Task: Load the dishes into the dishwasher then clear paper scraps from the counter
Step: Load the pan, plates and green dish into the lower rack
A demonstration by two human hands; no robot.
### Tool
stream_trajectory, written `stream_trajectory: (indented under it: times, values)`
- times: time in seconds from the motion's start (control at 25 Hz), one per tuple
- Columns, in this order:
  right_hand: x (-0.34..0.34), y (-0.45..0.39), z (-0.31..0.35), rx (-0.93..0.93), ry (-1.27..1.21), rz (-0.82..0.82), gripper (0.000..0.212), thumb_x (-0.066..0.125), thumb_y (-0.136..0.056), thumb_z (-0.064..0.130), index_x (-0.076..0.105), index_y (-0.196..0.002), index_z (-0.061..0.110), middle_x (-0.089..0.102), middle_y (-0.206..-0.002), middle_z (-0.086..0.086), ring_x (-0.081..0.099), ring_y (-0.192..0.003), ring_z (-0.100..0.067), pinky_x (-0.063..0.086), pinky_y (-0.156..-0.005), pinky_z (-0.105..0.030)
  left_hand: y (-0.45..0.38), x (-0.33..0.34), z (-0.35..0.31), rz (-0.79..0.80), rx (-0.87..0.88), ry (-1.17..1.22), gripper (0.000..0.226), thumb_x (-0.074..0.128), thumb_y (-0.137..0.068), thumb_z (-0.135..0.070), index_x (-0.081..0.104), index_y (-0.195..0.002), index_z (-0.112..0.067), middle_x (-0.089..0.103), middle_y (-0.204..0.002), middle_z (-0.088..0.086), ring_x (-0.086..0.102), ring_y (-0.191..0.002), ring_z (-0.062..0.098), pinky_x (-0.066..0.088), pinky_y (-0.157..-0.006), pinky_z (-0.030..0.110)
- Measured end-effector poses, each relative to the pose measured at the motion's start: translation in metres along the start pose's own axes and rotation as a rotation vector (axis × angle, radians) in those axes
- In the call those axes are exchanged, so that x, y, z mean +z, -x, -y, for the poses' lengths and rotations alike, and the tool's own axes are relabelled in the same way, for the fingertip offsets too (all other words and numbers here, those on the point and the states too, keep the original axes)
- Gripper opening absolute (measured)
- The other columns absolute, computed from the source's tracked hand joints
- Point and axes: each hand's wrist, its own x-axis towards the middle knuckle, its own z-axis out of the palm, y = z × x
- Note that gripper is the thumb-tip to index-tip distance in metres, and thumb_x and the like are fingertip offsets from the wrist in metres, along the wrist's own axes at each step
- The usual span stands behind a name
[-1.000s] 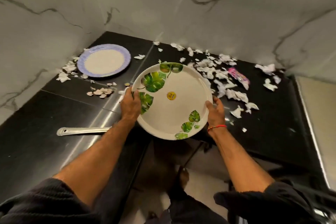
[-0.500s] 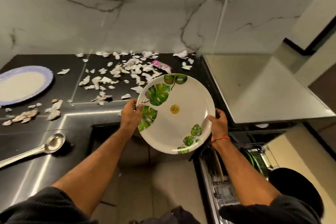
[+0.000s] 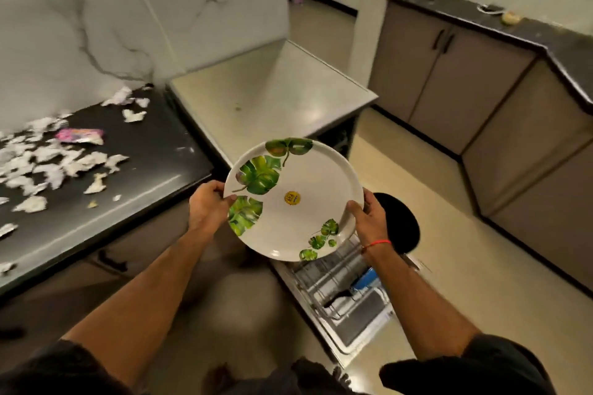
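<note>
A white plate (image 3: 308, 212) with green leaf prints and a yellow sticker is held in the air, tilted toward me. My left hand (image 3: 205, 207) grips its left rim and my right hand (image 3: 369, 218) grips its right rim. Below the plate the dishwasher's lower rack (image 3: 340, 292) stands pulled out, with wire tines and a blue item in it. Torn paper scraps (image 3: 51, 163) and a pink wrapper (image 3: 80, 135) lie scattered on the black counter (image 3: 154, 151) to the left.
The dishwasher's grey top (image 3: 272, 96) stands beside the counter, against the marble wall. A black round object (image 3: 401, 221) sits on the floor behind the rack. Brown cabinets (image 3: 481, 99) with a dark worktop line the right side, across open beige floor.
I have turned to the right with the plate, carrying it off the counter and over the open dishwasher rack. The purple-rimmed plate and the spoon have left the view.
</note>
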Motion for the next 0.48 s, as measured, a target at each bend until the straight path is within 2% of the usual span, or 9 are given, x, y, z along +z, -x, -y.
stream_trajectory:
  times: [0.08, 0.2, 0.28, 0.4, 0.48]
  values:
    - [-0.044, -0.006, -0.007, 0.024, 0.005, -0.064, 0.037, 0.055, -0.090, -0.008, 0.060, -0.118, 0.016, 0.065, -0.100, -0.003, 0.062, -0.089, -0.019, 0.053, -0.080, -0.034, 0.001, 0.039, -0.031, 0.066, 0.054, -0.041, 0.016, 0.078, -0.084, -0.018, 0.065, -0.093, -0.020, 0.064, -0.091, -0.001, 0.059, -0.087, 0.018, 0.043, -0.075, 0.029]
    - [-0.098, -0.017, -0.020, 0.065, 0.019, -0.129, 0.035, 0.054, -0.090, -0.008, 0.062, -0.103, 0.023, 0.065, -0.092, -0.005, 0.060, -0.084, -0.022, 0.052, -0.080, -0.043, -0.004, 0.097, -0.068, 0.160, 0.108, -0.111, 0.019, 0.079, -0.083, -0.021, 0.061, -0.088, -0.023, 0.065, -0.092, -0.001, 0.060, -0.086, 0.019, 0.044, -0.073, 0.030]
    - [-0.127, -0.026, -0.033, 0.060, 0.072, -0.188, 0.033, 0.055, -0.090, -0.008, 0.063, -0.103, 0.021, 0.065, -0.093, -0.007, 0.060, -0.084, -0.021, 0.051, -0.081, -0.043, -0.013, 0.135, -0.085, 0.233, 0.162, -0.149, 0.019, 0.079, -0.082, -0.020, 0.061, -0.087, -0.020, 0.065, -0.091, 0.000, 0.061, -0.087, 0.021, 0.049, -0.075, 0.034]
    - [-0.164, -0.042, -0.054, 0.041, 0.216, -0.307, 0.026, 0.061, -0.089, 0.001, 0.066, -0.104, 0.023, 0.068, -0.089, -0.003, 0.063, -0.079, -0.018, 0.052, -0.078, -0.037, -0.035, 0.201, -0.111, 0.334, 0.240, -0.176, 0.018, 0.078, -0.082, -0.021, 0.060, -0.085, -0.017, 0.067, -0.086, 0.003, 0.063, -0.087, 0.027, 0.050, -0.073, 0.037]
    - [-0.182, -0.055, -0.068, 0.035, 0.324, -0.397, 0.023, 0.062, -0.090, 0.006, 0.066, -0.103, 0.025, 0.068, -0.087, -0.002, 0.061, -0.077, -0.018, 0.050, -0.075, -0.029, -0.053, 0.250, -0.130, 0.404, 0.292, -0.189, 0.019, 0.075, -0.083, -0.021, 0.057, -0.081, -0.017, 0.065, -0.081, 0.006, 0.063, -0.085, 0.029, 0.042, -0.067, 0.034]
